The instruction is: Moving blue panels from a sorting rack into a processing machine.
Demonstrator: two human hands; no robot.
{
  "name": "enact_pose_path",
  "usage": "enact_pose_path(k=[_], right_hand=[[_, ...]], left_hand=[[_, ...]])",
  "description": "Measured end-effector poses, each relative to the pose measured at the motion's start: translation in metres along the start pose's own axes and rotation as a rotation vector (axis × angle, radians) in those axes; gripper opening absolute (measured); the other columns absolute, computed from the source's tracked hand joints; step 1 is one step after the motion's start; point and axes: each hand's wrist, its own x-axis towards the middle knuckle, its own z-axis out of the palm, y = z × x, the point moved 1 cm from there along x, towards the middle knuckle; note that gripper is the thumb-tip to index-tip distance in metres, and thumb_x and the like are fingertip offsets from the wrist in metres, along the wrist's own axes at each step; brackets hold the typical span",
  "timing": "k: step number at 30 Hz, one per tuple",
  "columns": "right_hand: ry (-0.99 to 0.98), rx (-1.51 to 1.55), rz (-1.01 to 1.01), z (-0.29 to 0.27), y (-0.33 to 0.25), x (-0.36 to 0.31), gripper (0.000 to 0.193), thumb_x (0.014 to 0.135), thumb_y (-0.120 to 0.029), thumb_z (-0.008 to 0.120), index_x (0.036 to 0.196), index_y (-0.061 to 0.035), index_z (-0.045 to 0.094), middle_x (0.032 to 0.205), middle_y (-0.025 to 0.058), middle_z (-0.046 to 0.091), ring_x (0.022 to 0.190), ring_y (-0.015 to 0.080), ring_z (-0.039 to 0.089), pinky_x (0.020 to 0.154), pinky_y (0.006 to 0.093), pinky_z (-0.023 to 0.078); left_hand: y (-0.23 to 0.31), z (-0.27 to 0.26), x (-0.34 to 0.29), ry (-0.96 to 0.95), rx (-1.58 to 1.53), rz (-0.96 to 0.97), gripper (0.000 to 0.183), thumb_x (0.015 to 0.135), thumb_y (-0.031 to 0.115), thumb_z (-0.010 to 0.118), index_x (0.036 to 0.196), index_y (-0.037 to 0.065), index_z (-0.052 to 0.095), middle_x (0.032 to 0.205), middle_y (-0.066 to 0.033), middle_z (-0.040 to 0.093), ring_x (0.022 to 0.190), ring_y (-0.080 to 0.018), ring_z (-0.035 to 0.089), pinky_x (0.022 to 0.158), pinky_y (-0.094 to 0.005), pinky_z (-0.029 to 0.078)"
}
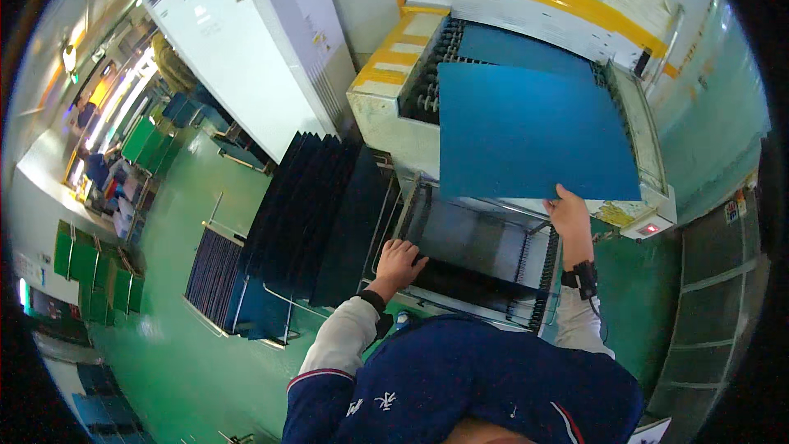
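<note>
While right hand (569,212) pinches blue panel (534,131) | left hand (399,264) at part-filled rack (540,310), grip unclear | neighbouring rack (295,302): dark panels (308,210)

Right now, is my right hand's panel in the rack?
Out: your right hand holds the blue panel, mostly over the roller machine.

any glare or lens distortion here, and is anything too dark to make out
Head view: dark fisheye corners, tilted-looking white air conditioner, pale glare on the green floor; racked dark panels merge in places, while the held blue panel reads clearly.
</note>
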Motion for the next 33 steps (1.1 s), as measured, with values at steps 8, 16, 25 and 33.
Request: enact_pose_path(k=[8,16,25,33], right_hand=[[-0.019,0.117,0.069,0.015,0.033,0.057,0.018,0.093,-0.015,0.071,0.102,-0.0064,0.058,0.097,0.0098,0.064,0.085,0.0247,0.063,0.080,0.0404,0.056],[-0.054,-0.024,0.240,0.022,0.033,0.086,0.026,0.092,-0.025,0.073,0.102,-0.0076,0.056,0.096,0.0123,0.065,0.086,0.0249,0.066,0.071,0.0371,0.054],[-0.057,-0.088,0.317,0.031,0.029,0.099,0.029,0.094,-0.033,0.070,0.104,-0.0074,0.059,0.102,0.0126,0.070,0.085,0.0208,0.066,0.071,0.0339,0.053],[-0.131,-0.093,0.366,0.027,0.032,0.105,0.040,0.098,-0.041,0.062,0.112,-0.0028,0.062,0.104,0.0113,0.071,0.083,0.0200,0.066,0.072,0.0330,0.055]], left_hand=[[0.003,-0.006,0.005,-0.066,-0.016,-0.023,0.030,0.089,0.038,0.069,0.097,0.009,0.070,0.096,-0.0086,0.066,0.102,-0.0300,0.060,0.096,-0.0444,0.042],[0.007,-0.007,0.009,-0.040,0.037,-0.027,0.028,0.087,0.037,0.069,0.090,0.009,0.067,0.093,-0.0085,0.065,0.099,-0.0298,0.059,0.094,-0.0444,0.042],[0.009,-0.007,0.011,-0.044,0.057,-0.004,0.030,0.088,0.038,0.068,0.091,0.009,0.067,0.094,-0.0093,0.065,0.098,-0.0306,0.060,0.094,-0.0444,0.042],[0.006,-0.002,0.009,-0.042,0.044,0.008,0.031,0.089,0.040,0.067,0.093,0.009,0.067,0.095,-0.0088,0.065,0.099,-0.0297,0.060,0.093,-0.0447,0.042]])
